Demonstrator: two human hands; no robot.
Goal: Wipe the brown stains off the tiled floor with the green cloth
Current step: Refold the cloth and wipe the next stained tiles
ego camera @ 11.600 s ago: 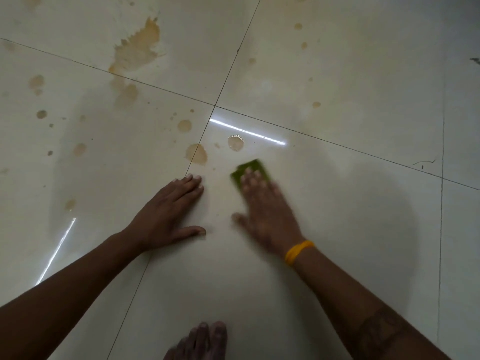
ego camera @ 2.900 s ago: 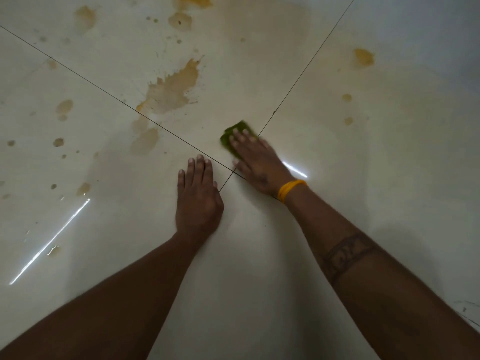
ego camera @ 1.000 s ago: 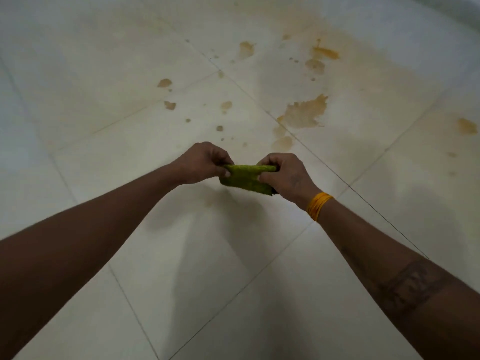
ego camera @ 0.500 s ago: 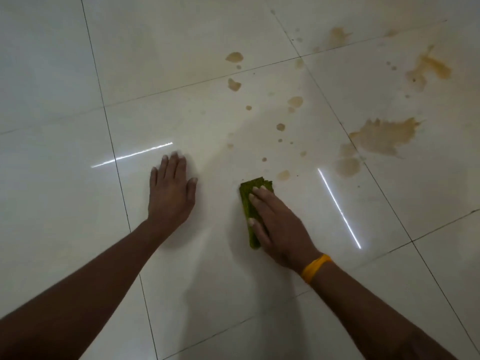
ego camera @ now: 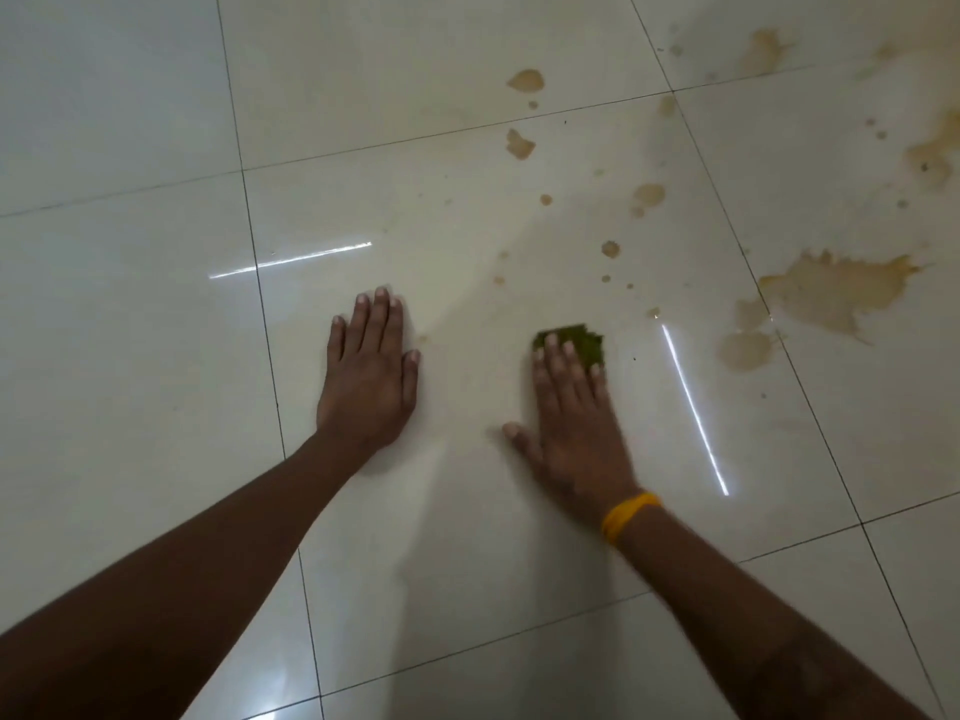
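My right hand [ego camera: 571, 423] lies flat on the green cloth [ego camera: 579, 341], pressing it onto the cream tiled floor [ego camera: 467, 537] with straight fingers; only the cloth's far edge shows past the fingertips. My left hand [ego camera: 370, 379] rests flat on the tile to the left, fingers straight, holding nothing. A big brown splash stain [ego camera: 831, 291] lies to the right of the cloth, with a rounder stain [ego camera: 745, 350] below it. Several small brown drops [ego camera: 610, 248] dot the tile beyond the cloth, and two blotches [ego camera: 519, 143] lie farther up.
More brown stains [ego camera: 935, 153] spread over the tile at the upper right. Dark grout lines [ego camera: 260, 304] cross the floor. Bright light reflections [ego camera: 693, 402] streak the glossy tiles right of the cloth and beyond my left hand.
A second ago both hands held the cloth up off the floor. It then went down under my right hand, which has since turned to point its fingers straight ahead over the cloth.
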